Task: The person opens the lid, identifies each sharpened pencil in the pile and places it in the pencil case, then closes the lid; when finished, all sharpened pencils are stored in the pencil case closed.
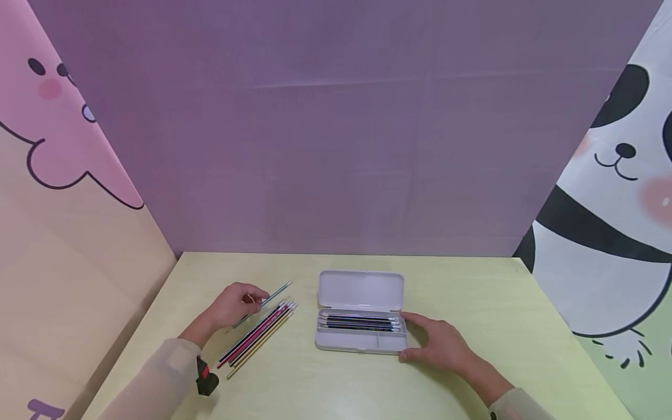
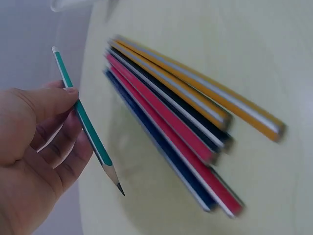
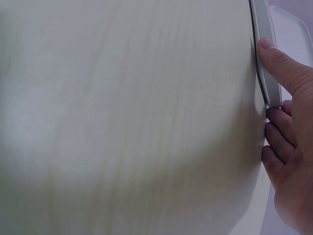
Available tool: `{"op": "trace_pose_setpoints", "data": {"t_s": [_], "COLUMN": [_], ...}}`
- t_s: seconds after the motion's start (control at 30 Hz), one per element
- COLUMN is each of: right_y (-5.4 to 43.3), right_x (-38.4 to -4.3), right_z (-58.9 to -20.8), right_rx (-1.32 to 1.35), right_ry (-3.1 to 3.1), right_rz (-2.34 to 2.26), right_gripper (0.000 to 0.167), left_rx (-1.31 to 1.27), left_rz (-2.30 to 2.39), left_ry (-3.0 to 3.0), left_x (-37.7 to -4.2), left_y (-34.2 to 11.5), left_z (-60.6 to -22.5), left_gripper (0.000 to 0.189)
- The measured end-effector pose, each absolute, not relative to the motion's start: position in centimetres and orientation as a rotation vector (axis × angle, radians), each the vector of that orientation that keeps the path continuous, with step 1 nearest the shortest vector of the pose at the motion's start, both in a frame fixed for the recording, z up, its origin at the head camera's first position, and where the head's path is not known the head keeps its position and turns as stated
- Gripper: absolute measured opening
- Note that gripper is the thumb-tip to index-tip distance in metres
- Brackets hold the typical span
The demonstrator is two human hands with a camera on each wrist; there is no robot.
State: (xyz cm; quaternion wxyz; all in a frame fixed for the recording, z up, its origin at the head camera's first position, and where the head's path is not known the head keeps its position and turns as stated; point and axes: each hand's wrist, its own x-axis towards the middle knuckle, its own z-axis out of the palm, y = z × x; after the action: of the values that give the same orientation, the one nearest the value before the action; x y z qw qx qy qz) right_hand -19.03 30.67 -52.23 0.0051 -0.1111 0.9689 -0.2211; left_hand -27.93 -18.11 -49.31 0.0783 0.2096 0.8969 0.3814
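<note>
My left hand [image 1: 238, 304] pinches a green pencil [image 2: 88, 120] between thumb and fingers, its sharpened tip pointing down in the left wrist view. Right beside it, a bundle of several pencils [image 1: 261, 333] in yellow, black, red and dark blue lies slanted on the table. My right hand [image 1: 438, 344] grips the right end of an open white pencil case [image 1: 341, 340], its thumb [image 3: 276, 61] against the case's front side and the other fingers round the end. Several dark pencils [image 1: 359, 322] lie side by side in the case's back compartment.
The case's lid [image 1: 361, 290] is laid back behind its tray. The pale wooden table [image 1: 462, 286] runs back to a purple backdrop [image 1: 341, 146], with printed cartoon panels on both sides. A black wrist device [image 1: 207, 379] sits by the left sleeve.
</note>
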Motion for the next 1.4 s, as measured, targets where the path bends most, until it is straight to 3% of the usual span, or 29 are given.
{"op": "trace_pose_setpoints", "data": {"t_s": [0.23, 0.93, 1.4], "right_y": [30.7, 30.8, 30.9], "right_x": [-18.9, -19.1, -19.2], "right_z": [-52.2, -52.4, -52.5], "right_rx": [-0.358, -0.357, -0.343], "right_ry": [3.033, 3.032, 3.028], "right_rz": [-0.685, -0.698, -0.715], "right_gripper": [0.093, 0.094, 0.093], "left_rx": [0.700, 0.874, 0.893], "left_rz": [1.159, 1.270, 1.073], "left_ry": [2.663, 2.457, 2.534], "left_x": [-27.9, -28.0, -27.7], "left_y": [-15.2, -0.1, 3.0], "left_z": [-47.7, -46.5, -49.7], "left_gripper": [0.026, 0.024, 0.022]}}
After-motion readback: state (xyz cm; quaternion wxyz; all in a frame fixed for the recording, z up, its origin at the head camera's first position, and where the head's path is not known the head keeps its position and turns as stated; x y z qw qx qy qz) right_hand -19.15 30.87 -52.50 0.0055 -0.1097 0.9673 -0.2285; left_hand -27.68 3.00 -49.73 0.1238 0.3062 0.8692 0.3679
